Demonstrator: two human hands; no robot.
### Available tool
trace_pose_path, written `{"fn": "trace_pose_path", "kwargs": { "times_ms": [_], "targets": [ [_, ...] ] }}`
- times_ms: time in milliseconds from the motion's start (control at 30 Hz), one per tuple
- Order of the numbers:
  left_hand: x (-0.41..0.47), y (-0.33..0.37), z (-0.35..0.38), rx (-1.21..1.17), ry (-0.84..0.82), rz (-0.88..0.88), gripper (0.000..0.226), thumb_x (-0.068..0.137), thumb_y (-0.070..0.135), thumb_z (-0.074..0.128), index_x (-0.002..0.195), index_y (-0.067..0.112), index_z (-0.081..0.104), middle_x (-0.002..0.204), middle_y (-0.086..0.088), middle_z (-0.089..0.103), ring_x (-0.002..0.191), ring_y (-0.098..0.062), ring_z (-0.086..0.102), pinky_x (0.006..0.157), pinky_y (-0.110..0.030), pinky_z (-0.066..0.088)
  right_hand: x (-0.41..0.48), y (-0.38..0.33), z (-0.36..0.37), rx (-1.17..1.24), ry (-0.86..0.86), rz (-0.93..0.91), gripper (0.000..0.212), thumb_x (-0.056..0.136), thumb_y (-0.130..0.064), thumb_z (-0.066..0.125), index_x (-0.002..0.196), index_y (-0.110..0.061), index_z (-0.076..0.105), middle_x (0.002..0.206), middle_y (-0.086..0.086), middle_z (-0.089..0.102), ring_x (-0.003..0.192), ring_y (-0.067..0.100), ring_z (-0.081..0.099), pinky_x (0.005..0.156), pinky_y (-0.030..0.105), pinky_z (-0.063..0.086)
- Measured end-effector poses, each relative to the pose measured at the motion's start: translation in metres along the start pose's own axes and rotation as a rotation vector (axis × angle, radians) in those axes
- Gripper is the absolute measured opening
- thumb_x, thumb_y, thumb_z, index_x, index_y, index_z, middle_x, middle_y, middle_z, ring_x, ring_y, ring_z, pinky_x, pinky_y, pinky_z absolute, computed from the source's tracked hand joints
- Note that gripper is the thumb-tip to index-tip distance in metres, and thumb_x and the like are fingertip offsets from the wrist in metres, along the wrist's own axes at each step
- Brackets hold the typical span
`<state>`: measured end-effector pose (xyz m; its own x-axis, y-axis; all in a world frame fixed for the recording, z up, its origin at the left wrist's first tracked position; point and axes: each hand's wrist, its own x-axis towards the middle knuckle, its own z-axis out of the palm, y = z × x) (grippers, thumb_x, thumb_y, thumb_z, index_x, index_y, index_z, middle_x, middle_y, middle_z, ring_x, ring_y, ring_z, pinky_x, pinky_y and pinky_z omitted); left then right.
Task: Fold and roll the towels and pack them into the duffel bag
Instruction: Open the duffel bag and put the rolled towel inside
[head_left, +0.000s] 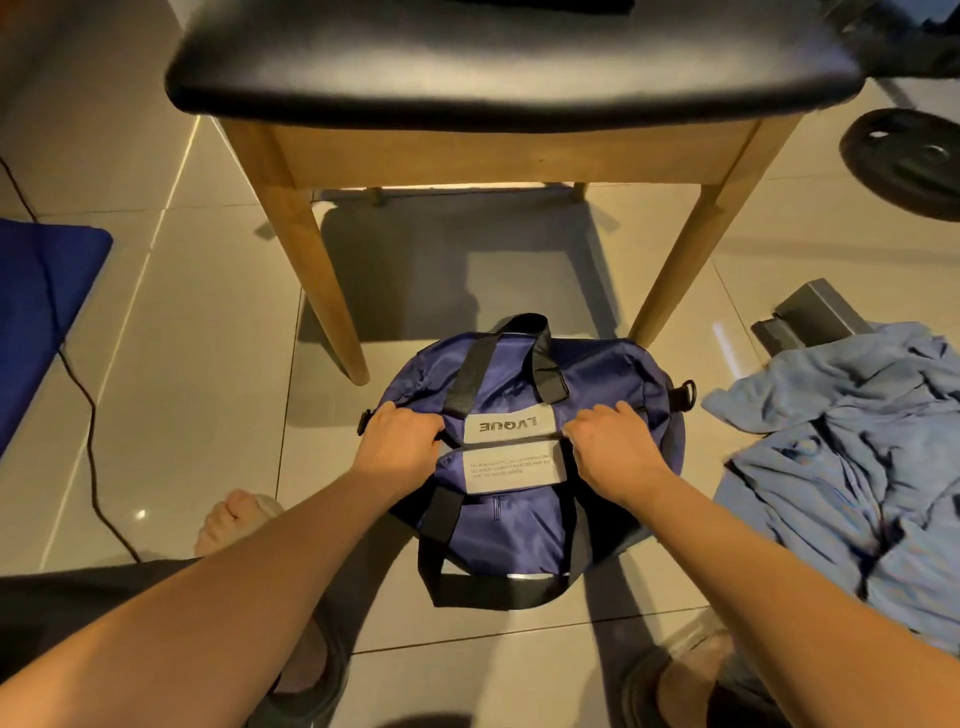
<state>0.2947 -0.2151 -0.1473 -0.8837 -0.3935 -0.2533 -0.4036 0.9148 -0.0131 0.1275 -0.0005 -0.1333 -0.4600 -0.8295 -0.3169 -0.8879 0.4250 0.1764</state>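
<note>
Fingers (428, 425) of left hand (397, 444) and right hand (615, 449) grip the duffel bag (519, 525), contents hidden.

2 hands (400, 441) (613, 447) gripping navy duffel bag (519, 525) on tiled floor (208, 312), towels (857, 441) beside.

"LVQUE" on the duffel bag (597, 374)

Head-worn view, facing down, near duffel bag (509, 525)
</note>
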Motion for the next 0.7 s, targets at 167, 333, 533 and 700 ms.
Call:
{"fn": "trace_pose_path", "kwargs": {
  "times_ms": [167,333,533,700],
  "targets": [
    [-0.004,-0.008,0.022,0.094,-0.018,0.093,0.044,0.084,0.051,0.069,0.117,0.024,0.057,0.095,-0.003,0.070,0.098,-0.027,0.061,0.090,-0.038,0.039,0.013,-0.002,-0.002,-0.057,-0.132,0.058,0.037,0.097,-0.020,0.051,0.133,-0.015,0.052,0.124,0.010,0.060,0.117,0.031,0.053,0.109,0.047,0.032],
    [-0.008,-0.020,0.035,0.036,0.104,0.208,0.078,0.056,0.055,0.083,0.117,0.017,0.056,0.097,-0.004,0.067,0.094,-0.026,0.054,0.080,-0.038,0.043,0.021,0.002,0.007,-0.040,-0.240,0.104,0.059,0.097,-0.038,0.050,0.147,-0.009,0.040,0.154,0.024,0.034,0.141,0.039,0.033,0.119,0.051,0.023],
    [0.002,-0.010,0.020,-0.030,-0.038,0.170,0.127,0.064,0.080,0.068,0.161,0.020,0.013,0.167,-0.010,0.017,0.148,-0.032,0.025,0.121,-0.050,0.025,0.030,-0.005,-0.005,0.007,-0.116,0.050,0.073,0.084,-0.047,0.061,0.141,-0.004,0.045,0.150,0.026,0.035,0.137,0.043,0.035,0.114,0.050,0.031],
    [0.025,-0.026,0.010,0.089,0.046,0.299,0.117,0.062,0.088,0.058,0.154,0.019,0.034,0.157,-0.006,0.035,0.138,-0.030,0.035,0.114,-0.045,0.030,0.003,-0.047,0.009,0.078,0.033,-0.247,0.031,0.081,-0.030,0.059,0.106,-0.012,0.063,0.102,0.012,0.065,0.095,0.034,0.060,0.090,0.045,0.043]
  ]
}}
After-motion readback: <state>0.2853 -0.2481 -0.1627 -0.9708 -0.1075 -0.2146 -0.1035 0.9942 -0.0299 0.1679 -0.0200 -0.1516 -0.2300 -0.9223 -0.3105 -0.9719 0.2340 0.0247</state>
